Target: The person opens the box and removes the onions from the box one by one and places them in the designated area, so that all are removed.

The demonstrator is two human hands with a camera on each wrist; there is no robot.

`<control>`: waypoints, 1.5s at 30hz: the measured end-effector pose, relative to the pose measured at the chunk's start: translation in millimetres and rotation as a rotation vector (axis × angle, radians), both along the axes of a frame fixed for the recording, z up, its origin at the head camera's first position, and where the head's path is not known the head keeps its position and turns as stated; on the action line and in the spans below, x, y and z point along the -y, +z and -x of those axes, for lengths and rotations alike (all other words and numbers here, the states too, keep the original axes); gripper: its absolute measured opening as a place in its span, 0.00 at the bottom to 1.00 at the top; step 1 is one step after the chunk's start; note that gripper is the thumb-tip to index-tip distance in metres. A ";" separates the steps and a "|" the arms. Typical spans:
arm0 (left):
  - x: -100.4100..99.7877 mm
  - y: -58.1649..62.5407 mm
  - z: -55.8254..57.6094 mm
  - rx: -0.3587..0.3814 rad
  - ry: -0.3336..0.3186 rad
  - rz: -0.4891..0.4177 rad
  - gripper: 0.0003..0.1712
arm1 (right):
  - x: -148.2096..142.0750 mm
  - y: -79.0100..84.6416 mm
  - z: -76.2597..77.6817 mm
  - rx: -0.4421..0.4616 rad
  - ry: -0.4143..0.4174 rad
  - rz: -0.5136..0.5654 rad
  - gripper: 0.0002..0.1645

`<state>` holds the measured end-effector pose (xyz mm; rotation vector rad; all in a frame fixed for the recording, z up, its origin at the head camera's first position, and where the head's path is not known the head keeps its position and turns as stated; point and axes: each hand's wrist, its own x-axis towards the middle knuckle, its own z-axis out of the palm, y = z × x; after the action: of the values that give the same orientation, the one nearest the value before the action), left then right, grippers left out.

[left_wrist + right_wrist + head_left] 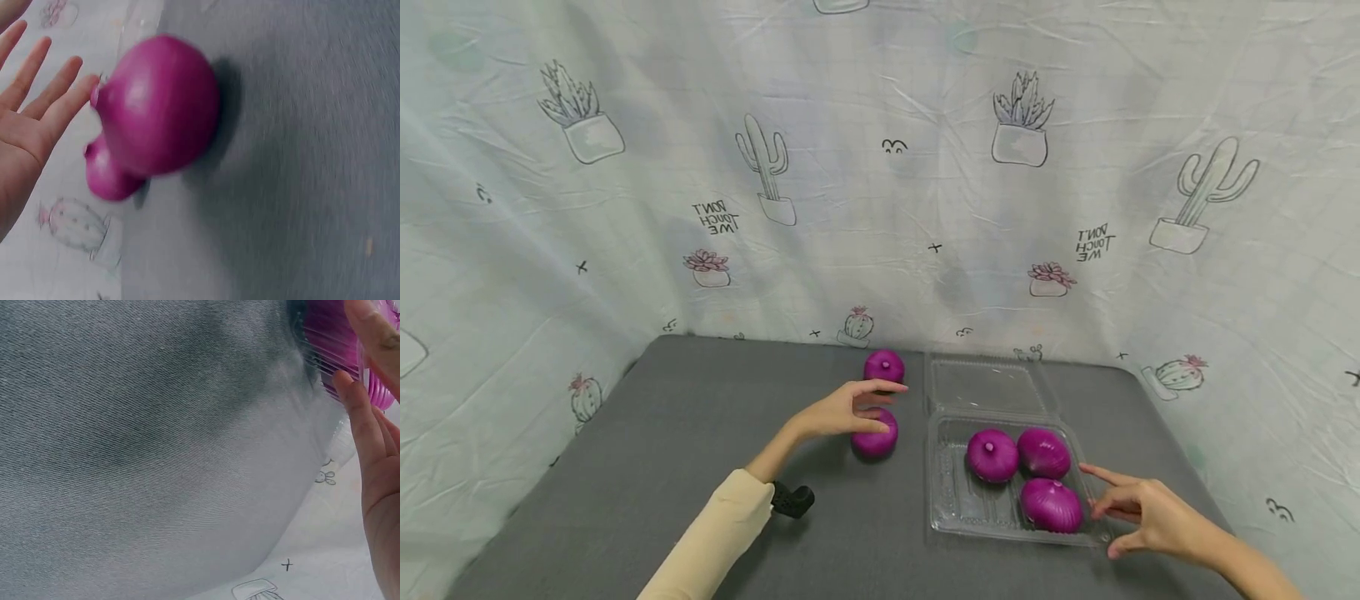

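My left hand (838, 410) hovers at the nearer loose purple onion (877, 443), its fingers spread over the top. In the left wrist view the fingers (53, 90) reach past the stem side of that onion (164, 103), with nothing in the palm. Behind it sits a second loose onion (884, 364). A clear plastic clamshell box (946, 500) lies with its lid folded back, holding three purple onions (1051, 505). At the box's right side is my right hand (1161, 518), fingers loosely extended along the wall and thumb near the front corner.
The flat lid (988, 385) of the box extends toward the back of the grey table (700, 417). A black object (793, 500) shows beside the left wrist. A white curtain (850, 208) printed with cacti hangs behind the table and along its sides.
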<state>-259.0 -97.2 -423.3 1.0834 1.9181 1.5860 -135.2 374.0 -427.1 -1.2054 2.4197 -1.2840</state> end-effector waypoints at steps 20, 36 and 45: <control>-102.2 -8.0 -21.3 0.046 -0.039 0.027 0.28 | 1.5 -8.1 -0.4 -0.044 -0.048 0.059 0.19; -119.7 -19.9 -2.5 0.017 -0.140 0.065 0.36 | -2.2 -17.0 -8.5 -0.026 -0.069 0.078 0.20; -122.7 -12.9 2.4 -0.042 -0.133 0.165 0.38 | -1.7 -15.1 -6.7 -0.010 -0.070 0.099 0.21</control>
<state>-261.4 25.5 -436.2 1.1556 1.9231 1.3189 -128.5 375.7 -442.2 -1.1629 2.4519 -1.4367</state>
